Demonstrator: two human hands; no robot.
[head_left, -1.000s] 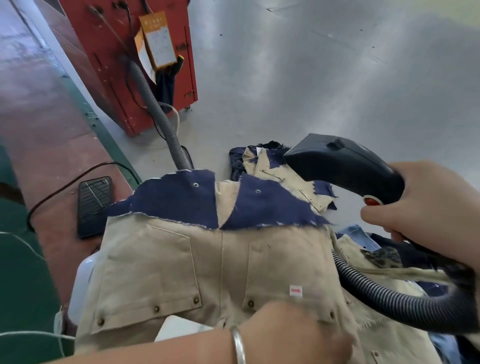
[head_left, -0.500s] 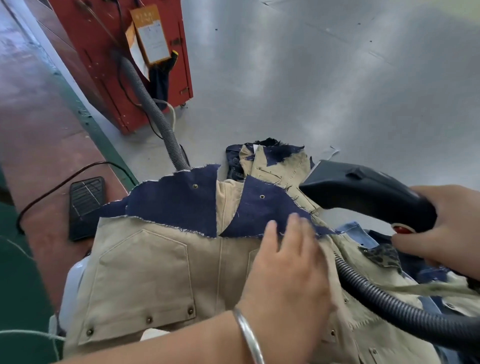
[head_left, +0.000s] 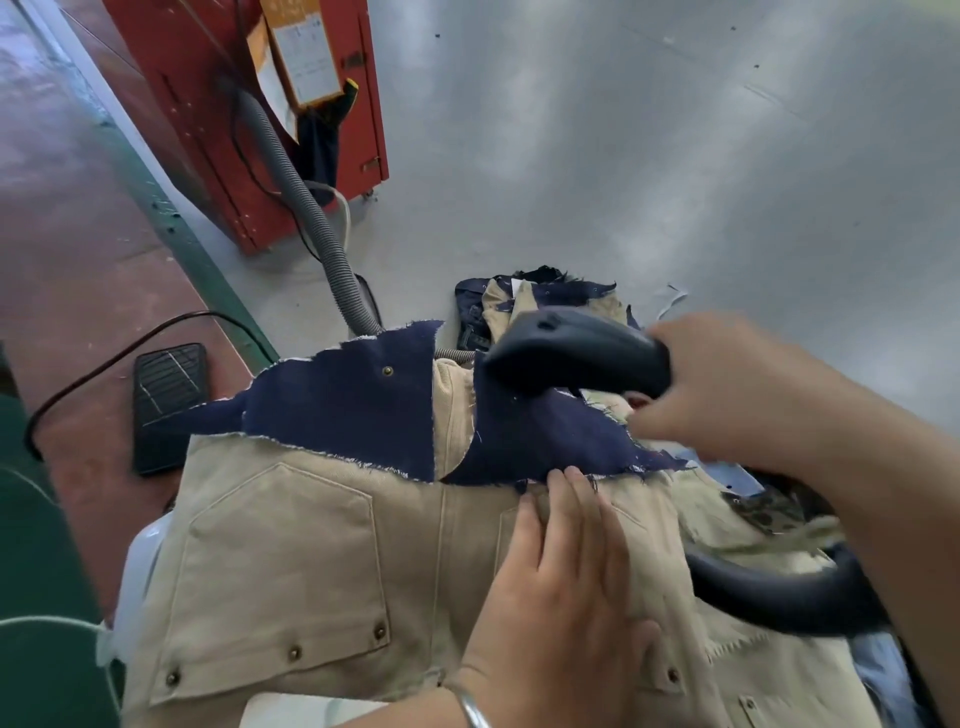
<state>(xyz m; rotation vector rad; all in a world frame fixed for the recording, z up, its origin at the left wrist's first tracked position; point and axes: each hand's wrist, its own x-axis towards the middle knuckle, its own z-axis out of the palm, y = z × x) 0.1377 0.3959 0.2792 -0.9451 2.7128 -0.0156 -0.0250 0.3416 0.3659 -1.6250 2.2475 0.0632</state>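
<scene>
Khaki garment (head_left: 311, 545) fills the lower middle of the frame, draped pocket side up over a white form (head_left: 140, 561) that shows at its lower left edge. Its navy flaps (head_left: 353, 410) lie turned back along the frayed upper edge. The left hand (head_left: 566, 597) rests flat on the khaki cloth at lower centre, fingers straight and together, with the fingertips touching the navy edge. The right hand (head_left: 737, 395), at centre right, grips a black handheld nozzle (head_left: 571, 348), whose head sits over the right navy flap; whether it touches the cloth cannot be told. A black hose (head_left: 769, 587) curves across the garment's right side, below that wrist. Just behind the nozzle lies a pile of garments (head_left: 498, 306) on the grey surface (head_left: 675, 156), which stretches open across the upper right. At upper left a red cabinet (head_left: 197, 130) stands with a grey ribbed hose (head_left: 311, 218) running down to the garment's top edge. A foot pedal (head_left: 169, 405) sits at middle left, close beside the left flap.
</scene>
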